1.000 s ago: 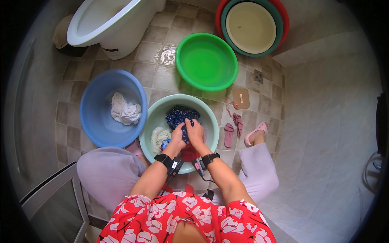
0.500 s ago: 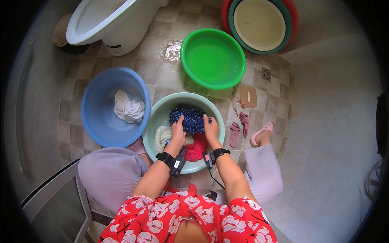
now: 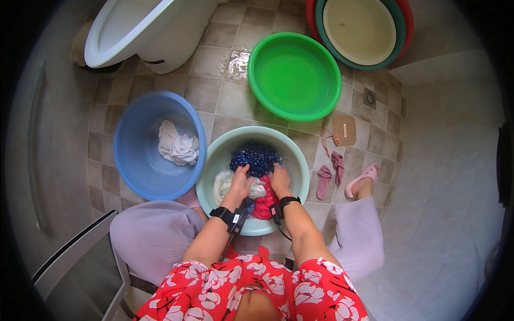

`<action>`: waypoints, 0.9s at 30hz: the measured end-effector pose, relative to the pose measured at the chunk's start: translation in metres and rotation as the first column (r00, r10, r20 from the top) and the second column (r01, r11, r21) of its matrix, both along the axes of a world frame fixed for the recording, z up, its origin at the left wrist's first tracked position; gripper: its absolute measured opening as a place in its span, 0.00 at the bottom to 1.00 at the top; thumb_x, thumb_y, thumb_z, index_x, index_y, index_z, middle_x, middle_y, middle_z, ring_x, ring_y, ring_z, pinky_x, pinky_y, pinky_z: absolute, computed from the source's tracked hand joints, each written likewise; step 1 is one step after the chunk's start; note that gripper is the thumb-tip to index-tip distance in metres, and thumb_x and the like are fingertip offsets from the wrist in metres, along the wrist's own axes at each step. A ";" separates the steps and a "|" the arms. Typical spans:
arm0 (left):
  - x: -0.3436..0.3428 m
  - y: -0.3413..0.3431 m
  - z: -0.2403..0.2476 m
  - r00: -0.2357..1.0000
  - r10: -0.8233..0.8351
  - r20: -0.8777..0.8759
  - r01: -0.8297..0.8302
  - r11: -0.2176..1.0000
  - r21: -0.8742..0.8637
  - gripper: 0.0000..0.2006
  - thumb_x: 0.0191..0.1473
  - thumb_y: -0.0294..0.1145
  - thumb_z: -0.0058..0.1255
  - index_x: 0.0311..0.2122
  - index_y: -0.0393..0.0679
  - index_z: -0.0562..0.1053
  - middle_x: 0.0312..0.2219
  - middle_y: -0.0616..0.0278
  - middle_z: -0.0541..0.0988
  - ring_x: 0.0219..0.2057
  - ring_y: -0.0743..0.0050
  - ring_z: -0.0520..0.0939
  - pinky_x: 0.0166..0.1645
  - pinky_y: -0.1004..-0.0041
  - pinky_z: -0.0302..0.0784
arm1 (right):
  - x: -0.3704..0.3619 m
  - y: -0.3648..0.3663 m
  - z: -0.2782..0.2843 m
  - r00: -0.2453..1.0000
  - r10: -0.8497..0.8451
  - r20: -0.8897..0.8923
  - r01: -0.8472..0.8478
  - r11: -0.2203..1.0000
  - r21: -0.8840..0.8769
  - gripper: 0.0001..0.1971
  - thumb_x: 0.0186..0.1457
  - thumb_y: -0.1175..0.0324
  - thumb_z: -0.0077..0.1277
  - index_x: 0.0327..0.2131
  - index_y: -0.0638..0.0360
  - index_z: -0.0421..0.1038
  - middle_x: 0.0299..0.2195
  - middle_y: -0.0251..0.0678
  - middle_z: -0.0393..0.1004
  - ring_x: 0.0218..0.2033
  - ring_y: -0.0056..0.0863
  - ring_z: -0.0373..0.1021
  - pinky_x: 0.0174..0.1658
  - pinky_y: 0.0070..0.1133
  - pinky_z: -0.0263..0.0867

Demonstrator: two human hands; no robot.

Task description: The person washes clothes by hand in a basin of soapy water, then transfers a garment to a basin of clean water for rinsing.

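Navy cloth, white-speckled, crumpled, left hand and right hand at its edge, grip unclear

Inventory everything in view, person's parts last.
Round plastic basin: 1, pale green, centre
Dotted fabric: 1, navy, inside it
Crumpled cloths: several, red, whitish, same basin
Deep round plastic basin: 1, blue, left
Cloth bundle: 1, white, in blue basin
Round tub: 1, bright green, upper centre
Nested round tubs: 3, red, teal, cream, top right
Sock-like pieces: 2, pink, right
Flat rectangular piece: 1, tan, beyond them
Square drain: 1, grey, upper right
Glossy fixture: 1, white, top left
Framed panel: 1, grey, lower left
Slippers: 2, pink, both sides
Wrist devices: 2, black, lower centre
Floral top: 1, red, bottom centre
Trousers: 1, lavender, both sides
Hands: 2, bare, at dotted fabric
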State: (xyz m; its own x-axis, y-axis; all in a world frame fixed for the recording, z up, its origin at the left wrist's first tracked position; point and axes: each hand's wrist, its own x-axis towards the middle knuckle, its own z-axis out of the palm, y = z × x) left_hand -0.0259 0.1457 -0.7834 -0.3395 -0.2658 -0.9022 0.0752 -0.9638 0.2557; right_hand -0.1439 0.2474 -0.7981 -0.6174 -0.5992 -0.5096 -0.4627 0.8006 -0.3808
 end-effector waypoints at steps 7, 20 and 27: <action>0.000 0.002 -0.001 0.987 0.147 -0.059 -0.138 0.982 0.130 0.11 0.57 0.39 0.47 0.43 0.49 0.69 0.40 0.65 0.75 0.43 0.66 0.73 0.53 0.62 0.62 | 0.009 -0.003 0.060 0.576 -0.357 0.736 0.684 0.704 -0.193 0.13 0.49 0.74 0.56 0.40 0.60 0.72 0.34 0.30 0.74 0.33 0.19 0.69 0.39 0.17 0.66; -0.003 0.035 0.002 0.912 0.169 -0.374 -0.093 0.973 0.213 0.18 0.60 0.48 0.33 0.41 0.47 0.70 0.40 0.57 0.75 0.42 0.61 0.76 0.48 0.59 0.72 | 0.041 -0.048 0.126 0.996 0.053 -0.071 -0.080 0.883 -0.463 0.14 0.54 0.57 0.50 0.33 0.59 0.65 0.31 0.46 0.66 0.30 0.53 0.68 0.31 0.41 0.64; -0.016 0.015 0.053 0.990 0.109 -0.087 -0.078 0.950 0.302 0.24 0.57 0.55 0.34 0.44 0.46 0.70 0.44 0.54 0.75 0.45 0.57 0.74 0.51 0.54 0.68 | 0.028 -0.050 0.105 0.983 -0.162 0.085 0.182 0.849 -0.496 0.13 0.55 0.62 0.50 0.40 0.58 0.70 0.37 0.49 0.67 0.40 0.49 0.66 0.44 0.35 0.64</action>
State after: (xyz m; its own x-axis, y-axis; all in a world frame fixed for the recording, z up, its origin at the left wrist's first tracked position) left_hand -0.0422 0.1609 -0.7306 -0.4198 -0.0256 -0.9072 0.1787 -0.9824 -0.0550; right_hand -0.1164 0.1975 -0.6929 -0.7205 -0.6654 -0.1953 -0.3120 0.5626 -0.7656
